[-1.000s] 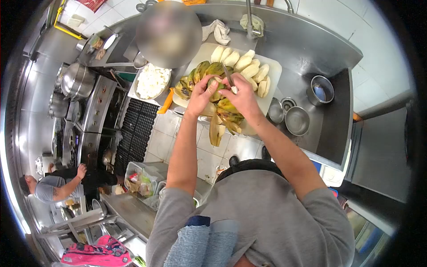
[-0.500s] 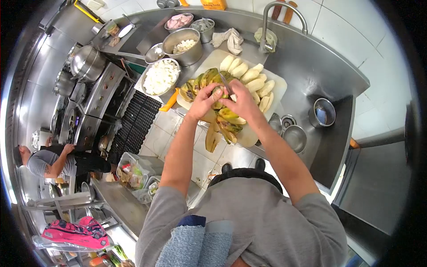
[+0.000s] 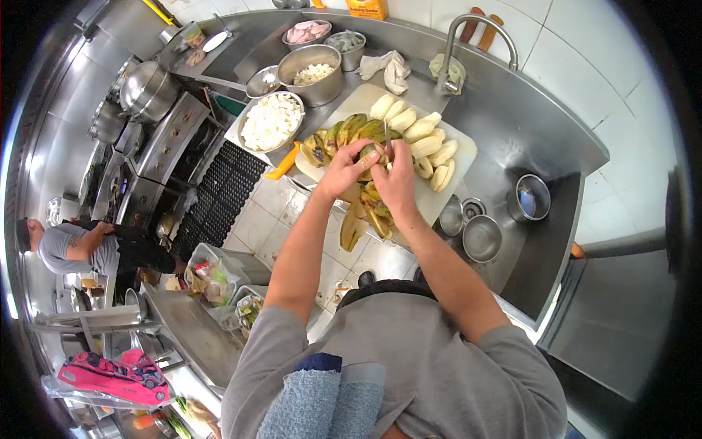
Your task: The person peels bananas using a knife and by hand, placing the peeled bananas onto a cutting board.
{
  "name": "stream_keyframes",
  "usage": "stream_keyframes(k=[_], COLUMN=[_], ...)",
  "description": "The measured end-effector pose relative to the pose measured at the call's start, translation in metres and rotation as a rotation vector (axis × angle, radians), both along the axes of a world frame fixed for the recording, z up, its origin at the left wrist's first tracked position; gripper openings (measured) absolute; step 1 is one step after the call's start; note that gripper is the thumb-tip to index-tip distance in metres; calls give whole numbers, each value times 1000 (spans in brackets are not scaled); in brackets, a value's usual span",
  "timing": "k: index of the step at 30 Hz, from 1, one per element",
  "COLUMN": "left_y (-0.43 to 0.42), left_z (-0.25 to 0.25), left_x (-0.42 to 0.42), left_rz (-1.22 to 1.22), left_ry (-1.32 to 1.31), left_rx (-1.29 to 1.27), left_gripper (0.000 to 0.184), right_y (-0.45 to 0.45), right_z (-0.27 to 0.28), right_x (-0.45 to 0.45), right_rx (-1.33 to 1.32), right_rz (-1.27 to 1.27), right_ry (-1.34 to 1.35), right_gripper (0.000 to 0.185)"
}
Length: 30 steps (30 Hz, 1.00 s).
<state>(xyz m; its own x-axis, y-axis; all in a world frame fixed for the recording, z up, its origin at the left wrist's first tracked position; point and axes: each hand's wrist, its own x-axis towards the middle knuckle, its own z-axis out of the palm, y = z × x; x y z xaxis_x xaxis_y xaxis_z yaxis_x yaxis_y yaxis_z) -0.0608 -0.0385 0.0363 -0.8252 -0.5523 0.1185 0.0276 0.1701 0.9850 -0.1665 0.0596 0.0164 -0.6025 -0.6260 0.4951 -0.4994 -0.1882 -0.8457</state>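
Observation:
My left hand (image 3: 349, 170) is closed around a green plantain (image 3: 371, 151), which is partly covered by my fingers. Close beside it, my right hand (image 3: 395, 180) grips a knife (image 3: 387, 133) with its blade pointing away from me, against the plantain. Both hands are above a white cutting board (image 3: 463, 150). Peeled pale plantains (image 3: 418, 129) lie along the board's far right side. Dark green and yellow plantain peels (image 3: 344, 132) are heaped beyond and under my hands, and one long peel (image 3: 352, 225) hangs over the near edge.
A yellow-orange handle (image 3: 284, 162) sticks out at the board's left. Behind it stand a bowl of white chunks (image 3: 272, 123) and a metal pot (image 3: 311, 77). On the right are a faucet (image 3: 479, 18) and sink (image 3: 512, 132) with metal bowls. A co-worker (image 3: 69, 245) stands far left.
The view has shifted slightly. My hands remain together at the plantain, with the knife turned more upright. The co-worker's arm has moved in toward the body.

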Motion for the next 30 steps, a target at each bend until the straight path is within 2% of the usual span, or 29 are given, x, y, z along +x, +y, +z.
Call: stream_keyframes(k=[2,6,9,11,15,18,21,22,27,30], left_y=[-1,-1,1,-2,3,23,62,74,77,75], left_z=[-3,-2,-2,-1,-3,3,12,20,4,-4], left_x=[1,0,3,2,1,-2,-6,-6,-5,7], left_rz=[-10,-9,-5,1,15,94,486,571,666,683], left_ry=[10,25,8,-5,14,-43,-165,-242,-177,-222], left_rx=[-3,-26,-146,-261,-243,-420,-586,-520,-481,-518], left_gripper=[35,34,33,32,32,39,46,49,47,44], right_y=[-3,1,8,8,9,13,20,22,17,17], right_z=[-1,-2,5,0,-13,-18,-22,-21,-19,-11], right_x=[5,6,6,4,-7,-15,-15,-13,-4,1], right_rx=[-28,106,140,146,132,120,86,71,-21,-21], right_rz=[-36,-67,11,-15,80,128,129,134,173,207], right_ry=[-62,-119,-268,-227,-289,-272,-247,-258,-309,-217], right_gripper=[27,27,27,26,24,23,23,23,24,23])
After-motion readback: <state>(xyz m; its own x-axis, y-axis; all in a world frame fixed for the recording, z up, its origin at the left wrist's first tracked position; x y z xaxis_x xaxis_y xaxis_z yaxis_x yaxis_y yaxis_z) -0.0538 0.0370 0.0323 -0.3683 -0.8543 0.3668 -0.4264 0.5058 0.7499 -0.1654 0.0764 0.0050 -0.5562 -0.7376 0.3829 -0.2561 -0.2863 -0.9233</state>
